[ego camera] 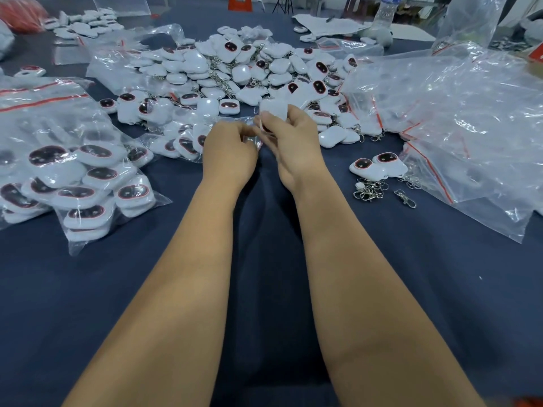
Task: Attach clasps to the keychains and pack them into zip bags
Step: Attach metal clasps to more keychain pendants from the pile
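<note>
My right hand (289, 142) grips a white keychain (274, 108) with its fingers curled round it, just in front of the big pile. My left hand (229, 148) sits close beside it and pinches the edge of a small clear zip bag (251, 133) between the two hands. The keychain's lower part is hidden behind my fingers, so I cannot tell how far it sits inside the bag. A large heap of white keychains with dark red-rimmed faces (249, 71) lies behind my hands. Loose metal clasps (371, 190) lie to the right.
A filled zip bag of keychains (73, 177) lies at the left on the dark blue cloth (264, 289). Empty clear bags with red strips (458, 124) are heaped at the right. Two loose keychains (377, 167) rest near the clasps. A water bottle (385, 13) stands at the back.
</note>
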`<state>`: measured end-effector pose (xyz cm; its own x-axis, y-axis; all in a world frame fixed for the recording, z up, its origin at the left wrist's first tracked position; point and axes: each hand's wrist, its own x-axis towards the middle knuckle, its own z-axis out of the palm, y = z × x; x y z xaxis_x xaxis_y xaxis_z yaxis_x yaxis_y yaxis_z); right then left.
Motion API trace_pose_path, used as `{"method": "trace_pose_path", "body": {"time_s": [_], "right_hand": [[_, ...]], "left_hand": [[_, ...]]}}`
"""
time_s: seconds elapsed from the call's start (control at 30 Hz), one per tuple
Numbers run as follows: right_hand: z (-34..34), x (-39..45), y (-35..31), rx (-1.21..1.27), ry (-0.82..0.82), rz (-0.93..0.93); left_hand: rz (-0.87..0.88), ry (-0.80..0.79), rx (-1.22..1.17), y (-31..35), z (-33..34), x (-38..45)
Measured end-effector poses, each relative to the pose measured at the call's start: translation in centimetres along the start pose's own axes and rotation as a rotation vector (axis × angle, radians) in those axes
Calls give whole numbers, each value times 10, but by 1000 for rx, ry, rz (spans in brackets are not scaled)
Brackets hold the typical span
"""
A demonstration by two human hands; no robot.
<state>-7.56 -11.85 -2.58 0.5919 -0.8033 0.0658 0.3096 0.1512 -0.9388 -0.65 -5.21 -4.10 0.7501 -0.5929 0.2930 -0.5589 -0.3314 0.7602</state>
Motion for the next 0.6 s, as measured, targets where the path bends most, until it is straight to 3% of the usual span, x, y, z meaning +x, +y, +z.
{"method": "trace_pose_path", "body": {"time_s": [0.27,0.47,0.6], "right_hand": [[-9,4,4,-242,306,-33],[-6,4,8,-445,82,-102],[-5,3,8,-450,50,-71]], "left_hand": [[-27,38,-53,1,0,-1],[-87,88,-240,2,-2,0],[-94,64,-275,4,-2,-1]]}}
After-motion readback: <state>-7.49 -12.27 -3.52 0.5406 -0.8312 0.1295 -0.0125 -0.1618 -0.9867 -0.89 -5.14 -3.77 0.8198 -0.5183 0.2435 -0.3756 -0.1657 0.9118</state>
